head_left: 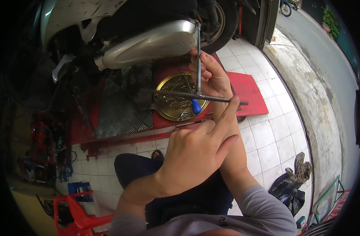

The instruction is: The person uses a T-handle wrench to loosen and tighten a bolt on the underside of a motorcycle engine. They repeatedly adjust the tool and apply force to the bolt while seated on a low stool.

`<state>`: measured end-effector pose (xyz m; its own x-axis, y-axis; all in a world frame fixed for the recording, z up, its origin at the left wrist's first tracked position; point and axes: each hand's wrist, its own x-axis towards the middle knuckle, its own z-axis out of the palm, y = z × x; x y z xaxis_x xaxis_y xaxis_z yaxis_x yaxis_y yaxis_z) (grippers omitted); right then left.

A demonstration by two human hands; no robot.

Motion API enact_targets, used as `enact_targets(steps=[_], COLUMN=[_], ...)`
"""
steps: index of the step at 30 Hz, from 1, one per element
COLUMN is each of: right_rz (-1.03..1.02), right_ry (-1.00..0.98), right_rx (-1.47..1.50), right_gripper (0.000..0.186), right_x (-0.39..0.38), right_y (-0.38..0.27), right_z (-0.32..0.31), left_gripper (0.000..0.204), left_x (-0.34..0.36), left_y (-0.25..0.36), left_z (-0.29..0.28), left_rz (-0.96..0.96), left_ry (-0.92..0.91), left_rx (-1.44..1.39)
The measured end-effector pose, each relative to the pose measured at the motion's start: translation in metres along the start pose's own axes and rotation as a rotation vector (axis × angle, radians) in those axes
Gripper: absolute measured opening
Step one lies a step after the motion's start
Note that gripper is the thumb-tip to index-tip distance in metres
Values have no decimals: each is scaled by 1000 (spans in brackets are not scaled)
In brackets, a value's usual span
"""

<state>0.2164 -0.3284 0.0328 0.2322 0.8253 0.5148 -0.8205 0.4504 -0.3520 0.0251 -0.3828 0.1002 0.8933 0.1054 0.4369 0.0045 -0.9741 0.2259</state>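
1. Two bare hands [190, 143].
2. One T-handled wrench [199, 65].
3. One round gold tray [163, 113].
4. One blue handle [196, 107].
5. Several small metal parts [186, 115], seemingly, too blurred to count.
6. One silver casing [148, 45].
7. One red plastic chair [72, 215].

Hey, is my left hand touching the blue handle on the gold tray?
Apart: the head view shows a visible gap between the left hand and the blue handle.

head | left head-worn fisheye | faces down | near left grip [192, 143], right grip [216, 74]

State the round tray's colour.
The round tray is gold-coloured; the head view shows it best.
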Motion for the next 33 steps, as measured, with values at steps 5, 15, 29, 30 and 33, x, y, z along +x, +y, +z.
enact_targets(steps=[5,15,29,30,33], right_rz=[-19,-22,-3,23,37], right_ry=[5,-37,72,49,-2], right_rx=[31,102,184,204,223], right_gripper=[20,21,18,22,24], right_x=[1,1,-2,-2,-1], right_y=[0,-5,-10,-12,-11], right_z=[-2,-8,-4,-2,-9], left_gripper=[79,84,79,78,73], left_x=[1,-1,1,1,4], left_y=[11,5,1,1,-3], left_z=[-12,-5,-1,2,13], left_rz=[-576,-470,-380,-334,-203], left_ry=[-23,-2,135,168,274], left_rx=[80,-42,-79,-127,-242])
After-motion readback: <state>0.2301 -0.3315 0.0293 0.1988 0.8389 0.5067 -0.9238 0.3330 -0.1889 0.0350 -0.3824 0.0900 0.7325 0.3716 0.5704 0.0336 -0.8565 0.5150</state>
